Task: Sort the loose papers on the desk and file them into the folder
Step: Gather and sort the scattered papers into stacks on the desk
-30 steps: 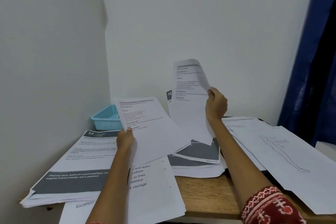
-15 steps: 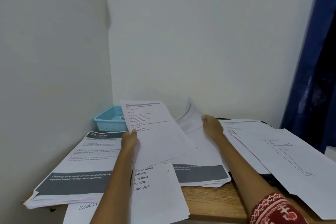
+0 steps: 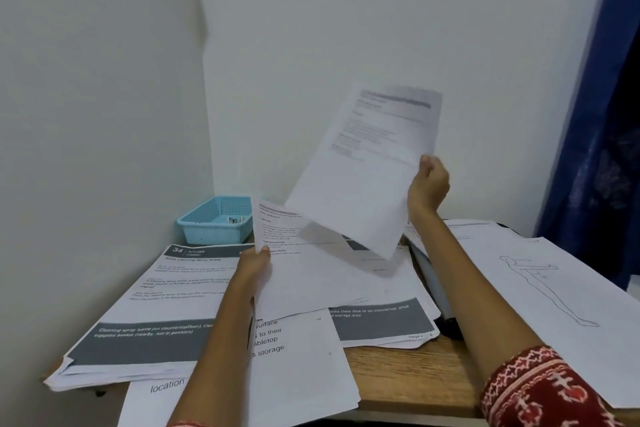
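Sorting in progress: one sheet (image 3: 367, 166) is pinched at its edge by the right hand (image 3: 427, 184), fingers closed on it, held raised. A second sheet (image 3: 311, 267) is clamped under the left hand (image 3: 254, 262) thumb. Headings are best compared before stacking; corners should be squared just below the fingers. Raised text is blurred. No folder can be identified; a dark object is part-buried beneath the loose papers (image 3: 540, 274).

blue basket (image 3: 217, 224) (back corner), dark blue curtain (image 3: 602, 114)
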`<state>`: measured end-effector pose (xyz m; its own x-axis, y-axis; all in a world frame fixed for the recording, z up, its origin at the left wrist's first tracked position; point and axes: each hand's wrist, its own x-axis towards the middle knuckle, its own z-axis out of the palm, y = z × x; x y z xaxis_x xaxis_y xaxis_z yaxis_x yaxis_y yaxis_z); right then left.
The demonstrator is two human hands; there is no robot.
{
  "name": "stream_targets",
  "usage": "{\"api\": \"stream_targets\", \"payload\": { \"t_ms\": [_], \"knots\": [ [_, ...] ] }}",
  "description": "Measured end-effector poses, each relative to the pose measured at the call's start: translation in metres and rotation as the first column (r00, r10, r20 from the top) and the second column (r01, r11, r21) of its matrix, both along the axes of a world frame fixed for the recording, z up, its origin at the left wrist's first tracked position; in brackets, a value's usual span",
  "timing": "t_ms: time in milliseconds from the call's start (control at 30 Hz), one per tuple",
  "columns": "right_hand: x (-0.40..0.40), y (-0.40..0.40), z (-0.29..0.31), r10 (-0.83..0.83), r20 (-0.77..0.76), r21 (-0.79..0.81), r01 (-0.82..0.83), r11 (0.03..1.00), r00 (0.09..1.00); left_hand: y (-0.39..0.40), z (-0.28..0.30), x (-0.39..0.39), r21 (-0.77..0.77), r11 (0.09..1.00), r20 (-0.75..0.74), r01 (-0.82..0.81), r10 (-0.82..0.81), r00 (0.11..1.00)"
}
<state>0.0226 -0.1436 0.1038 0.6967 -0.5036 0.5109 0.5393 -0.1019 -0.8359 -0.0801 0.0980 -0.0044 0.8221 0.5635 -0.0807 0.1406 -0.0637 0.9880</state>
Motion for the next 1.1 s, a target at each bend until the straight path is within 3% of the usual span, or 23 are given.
{"api": "stream_targets", "payload": {
  "t_ms": [133,333,433,500,600,667,767,867,967,1100],
  "knots": [
    [0.01,0.013,-0.044,0.157,-0.112,-0.223,-0.179,0.958,0.981,-0.003,0.002,-0.001,0.069,0.998,-0.044,0.003,0.0,0.999],
    [0.017,0.034,-0.1,0.23,-0.265,-0.606,-0.348,0.716,0.936,-0.003,0.009,0.003,0.006,0.999,-0.091,-0.047,0.048,0.995],
    [0.016,0.043,-0.109,0.23,-0.415,-0.644,-0.463,0.609,0.88,0.0,0.007,0.004,-0.039,0.999,-0.062,-0.024,0.022,0.998],
    [0.012,0.044,-0.111,0.231,-0.506,-0.634,-0.54,0.553,0.831,0.001,0.001,0.006,0.013,0.999,0.018,0.04,-0.04,0.999],
    [0.006,0.042,-0.106,0.333,-0.602,-0.451,-0.653,0.608,0.726,-0.002,0.0,0.006,0.138,0.99,0.255,-0.013,-0.022,0.967],
    [0.005,0.039,-0.098,0.444,-0.563,-0.261,-0.66,0.705,0.697,-0.01,0.008,0.001,0.039,0.997,0.413,-0.059,0.038,0.91],
    [0.0,0.035,-0.09,0.558,-0.425,-0.1,-0.649,0.754,0.713,-0.02,0.015,-0.003,-0.057,0.994,0.47,-0.098,0.113,0.876],
    [-0.01,0.033,-0.08,0.613,-0.254,-0.086,-0.649,0.756,0.748,-0.027,0.025,-0.002,-0.017,0.994,0.507,-0.107,0.101,0.856],
    [-0.018,0.03,-0.052,0.564,-0.132,-0.082,-0.576,0.813,0.815,-0.031,0.056,-0.005,0.062,0.99,0.613,-0.125,0.061,0.787],
    [-0.039,0.019,-0.017,0.58,-0.024,-0.114,-0.578,0.808,0.815,-0.039,0.096,-0.014,0.155,0.976,0.685,-0.15,0.003,0.729]
  ]
}}
